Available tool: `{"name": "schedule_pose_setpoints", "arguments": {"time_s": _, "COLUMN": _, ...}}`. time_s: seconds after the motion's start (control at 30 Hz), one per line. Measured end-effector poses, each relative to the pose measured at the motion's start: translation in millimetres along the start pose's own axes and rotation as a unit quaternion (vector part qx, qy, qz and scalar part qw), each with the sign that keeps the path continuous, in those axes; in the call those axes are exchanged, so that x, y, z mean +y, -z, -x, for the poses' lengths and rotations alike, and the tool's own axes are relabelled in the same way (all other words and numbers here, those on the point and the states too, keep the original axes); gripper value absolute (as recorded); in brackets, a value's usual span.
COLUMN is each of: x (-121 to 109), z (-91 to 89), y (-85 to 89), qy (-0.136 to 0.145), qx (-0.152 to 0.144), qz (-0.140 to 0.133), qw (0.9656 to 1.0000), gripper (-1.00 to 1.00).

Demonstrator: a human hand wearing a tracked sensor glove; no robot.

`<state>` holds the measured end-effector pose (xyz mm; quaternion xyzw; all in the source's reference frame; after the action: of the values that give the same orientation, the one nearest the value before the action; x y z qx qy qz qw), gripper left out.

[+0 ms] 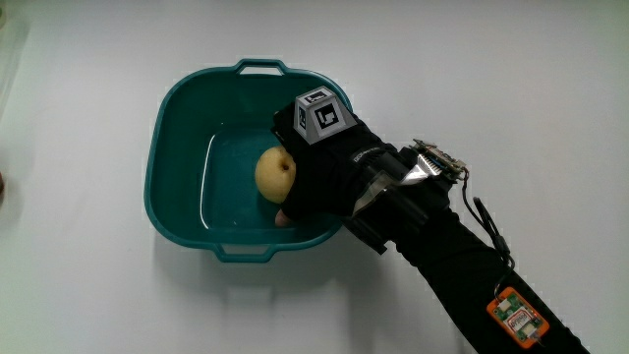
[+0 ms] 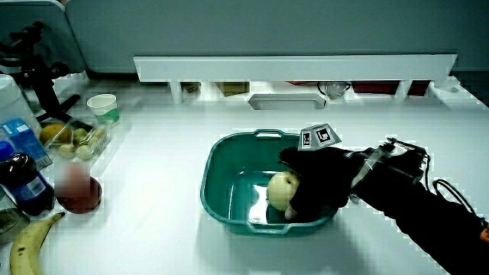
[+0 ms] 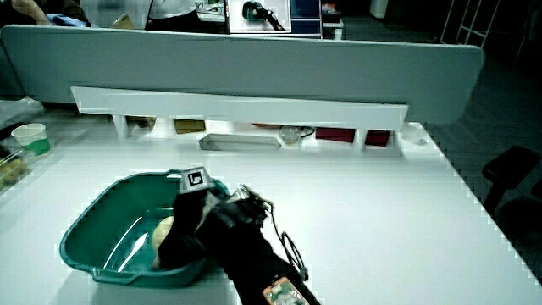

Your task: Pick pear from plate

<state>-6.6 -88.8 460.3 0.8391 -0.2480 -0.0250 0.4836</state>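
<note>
A yellow pear (image 1: 274,172) lies inside a teal basin (image 1: 177,108) with two handles, not on a plate. The gloved hand (image 1: 319,167) reaches over the basin's rim nearest the forearm and curls around the pear, fingers wrapped on its side and underneath. The patterned cube (image 1: 322,113) sits on the back of the hand. Both side views show the pear (image 2: 280,188) (image 3: 163,230) low in the basin (image 2: 221,164) (image 3: 102,216), touching the hand (image 2: 321,179) (image 3: 190,224). The part of the pear under the palm is hidden.
In a side view a banana (image 2: 27,241), a dark bottle (image 2: 23,183), a red bowl (image 2: 76,191), a clear tray of fruit (image 2: 72,137) and a paper cup (image 2: 103,107) stand near the table's edge. A low partition (image 2: 298,69) bounds the table.
</note>
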Motion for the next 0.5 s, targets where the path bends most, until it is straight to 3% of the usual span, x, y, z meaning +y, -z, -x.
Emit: {"name": "schedule_pose_setpoints", "arguments": {"time_s": 0.5, "x": -2.4, "z": 1.7, "y": -3.8, "qy": -0.015, "qx": 0.002, "qz": -0.037, "qw": 0.9992, "gripper": 0.54}}
